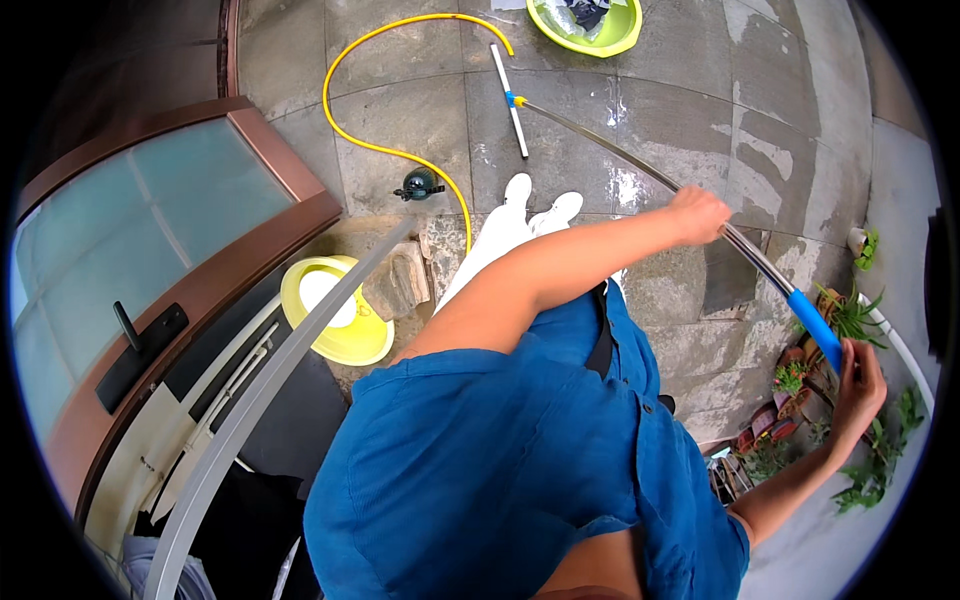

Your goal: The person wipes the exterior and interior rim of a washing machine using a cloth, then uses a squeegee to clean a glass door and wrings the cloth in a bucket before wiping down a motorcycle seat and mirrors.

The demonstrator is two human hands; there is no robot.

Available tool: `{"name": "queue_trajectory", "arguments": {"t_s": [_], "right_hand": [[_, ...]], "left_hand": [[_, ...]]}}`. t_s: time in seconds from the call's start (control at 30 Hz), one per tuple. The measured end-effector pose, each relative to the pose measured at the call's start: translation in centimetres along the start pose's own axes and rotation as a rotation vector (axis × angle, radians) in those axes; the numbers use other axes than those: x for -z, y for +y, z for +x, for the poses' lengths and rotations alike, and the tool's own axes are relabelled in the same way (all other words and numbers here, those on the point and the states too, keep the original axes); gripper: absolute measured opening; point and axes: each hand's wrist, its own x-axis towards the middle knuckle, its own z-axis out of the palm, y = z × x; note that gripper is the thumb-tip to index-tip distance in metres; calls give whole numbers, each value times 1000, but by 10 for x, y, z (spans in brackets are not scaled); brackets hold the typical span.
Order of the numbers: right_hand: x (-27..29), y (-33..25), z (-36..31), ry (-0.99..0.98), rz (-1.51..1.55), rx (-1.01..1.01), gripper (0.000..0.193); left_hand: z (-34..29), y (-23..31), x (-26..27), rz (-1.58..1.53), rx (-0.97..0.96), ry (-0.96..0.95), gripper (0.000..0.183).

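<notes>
A floor squeegee with a long metal pole (620,150) slants across the wet paving. Its white blade (508,100) rests on the tiles beyond my feet, joined to the pole by a blue and yellow fitting. My left hand (700,215) is wrapped round the middle of the pole, the arm stretched across my body. Out to the right, my right hand (862,385) grips the end of the blue handle sleeve (815,330); its fingers are bent around it.
A yellow hose (330,95) curls left of the blade, near a dark green bottle-like object (420,184). A lime basin (590,42) lies far ahead. At left are a yellow basin (370,340), a grey rail (290,350) and a glazed door (160,210). Potted plants (850,320) line the right wall.
</notes>
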Motion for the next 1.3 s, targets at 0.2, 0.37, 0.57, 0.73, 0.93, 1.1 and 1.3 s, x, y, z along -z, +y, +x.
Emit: {"name": "queue_trajectory", "arguments": {"t_s": [0.2,0.37,0.57,0.73,0.93,1.1,1.3], "right_hand": [[-102,-120,35,-122,153,190,14],[-154,-169,4,-295,244,273,16],[-76,-112,-45,-299,198,-110,20],[5,-93,-104,-201,10,-305,20],[39,-113,-148,-120,-42,-404,20],[25,-102,-157,-116,211,-482,20],[-80,-110,-105,-230,521,-280,20]], "left_hand": [[-79,-136,76,199,242,-103,18],[-138,-202,95,290,243,-263,24],[-92,-100,39,157,71,-447,19],[-58,-5,-22,-5,-228,-454,17],[-52,41,-39,-131,-391,-459,18],[-67,24,-17,-34,-343,-532,18],[-129,-78,59,257,43,-528,24]]}}
